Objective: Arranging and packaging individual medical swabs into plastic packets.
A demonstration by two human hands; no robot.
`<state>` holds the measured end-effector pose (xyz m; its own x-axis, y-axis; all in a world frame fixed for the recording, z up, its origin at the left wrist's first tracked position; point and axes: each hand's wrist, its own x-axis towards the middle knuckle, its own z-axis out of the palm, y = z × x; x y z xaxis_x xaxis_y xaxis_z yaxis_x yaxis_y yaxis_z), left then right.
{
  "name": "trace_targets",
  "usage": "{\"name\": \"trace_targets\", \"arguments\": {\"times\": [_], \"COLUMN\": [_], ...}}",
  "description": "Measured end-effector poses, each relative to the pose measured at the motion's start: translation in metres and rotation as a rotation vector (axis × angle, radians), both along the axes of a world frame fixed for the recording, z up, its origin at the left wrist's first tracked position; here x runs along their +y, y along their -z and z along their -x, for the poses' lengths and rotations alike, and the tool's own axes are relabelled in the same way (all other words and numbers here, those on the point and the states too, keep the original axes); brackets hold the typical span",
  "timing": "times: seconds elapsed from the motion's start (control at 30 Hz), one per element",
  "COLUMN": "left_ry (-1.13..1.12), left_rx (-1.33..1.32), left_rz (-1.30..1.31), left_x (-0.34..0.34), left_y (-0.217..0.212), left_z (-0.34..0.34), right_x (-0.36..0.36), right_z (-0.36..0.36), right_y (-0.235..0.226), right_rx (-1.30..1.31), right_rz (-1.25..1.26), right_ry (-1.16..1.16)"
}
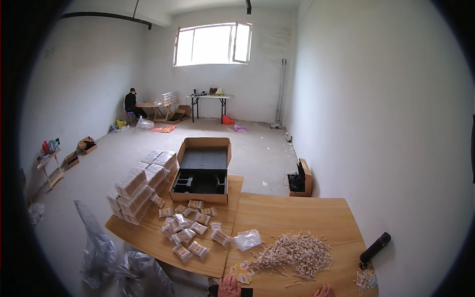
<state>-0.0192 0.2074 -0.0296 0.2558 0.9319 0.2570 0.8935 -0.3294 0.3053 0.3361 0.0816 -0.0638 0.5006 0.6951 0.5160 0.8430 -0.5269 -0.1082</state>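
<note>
My left hand (229, 286) rests at the near edge of the table, its fingers lying flat with nothing visible in them. Just beyond it are several small yellow and white printed cards (241, 272). My right hand (324, 291) shows only in part at the same edge, further right; how its fingers are held cannot be made out. Between and beyond both hands spreads a large heap of loose cotton swabs (297, 255). Clear plastic bags (247, 239) lie flat to the left of the heap.
Filled swab packs (199, 227) lie scattered on the left, near tall stacks of packs (133, 190) and an open cardboard box (200, 193). A black cylinder (375, 250) stands at the right edge by more swabs (365, 280). A person (131, 102) sits far back.
</note>
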Motion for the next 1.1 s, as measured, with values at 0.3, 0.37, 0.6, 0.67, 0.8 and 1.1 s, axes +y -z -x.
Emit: {"name": "trace_targets", "arguments": {"times": [0.3,0.37,0.6,0.67,0.8,1.1], "left_ry": [0.091,0.113,0.597,0.584,0.544,0.445], "left_rx": [-0.031,-0.153,-0.101,-0.198,-0.075,-0.084], "left_rz": [-0.081,-0.021,-0.154,-0.101,0.049,0.03], "left_x": [0.008,0.008,-0.018,-0.038,-0.047,-0.046], "left_y": [0.03,0.035,0.025,0.014,0.013,0.016], "left_z": [0.011,0.014,-0.035,-0.069,-0.094,-0.078], "right_x": [-0.001,-0.003,0.003,0.009,0.013,0.047], "right_z": [0.001,0.005,0.006,0.006,-0.001,-0.177], "right_y": [0.031,0.035,-0.018,-0.02,-0.018,-0.042], "right_rx": [-0.04,-0.187,0.179,0.157,0.141,0.681], "right_rz": [-0.042,-0.102,-0.024,-0.035,-0.078,-0.484], "right_ry": [0.04,0.041,-0.026,-0.035,-0.027,0.336]}}
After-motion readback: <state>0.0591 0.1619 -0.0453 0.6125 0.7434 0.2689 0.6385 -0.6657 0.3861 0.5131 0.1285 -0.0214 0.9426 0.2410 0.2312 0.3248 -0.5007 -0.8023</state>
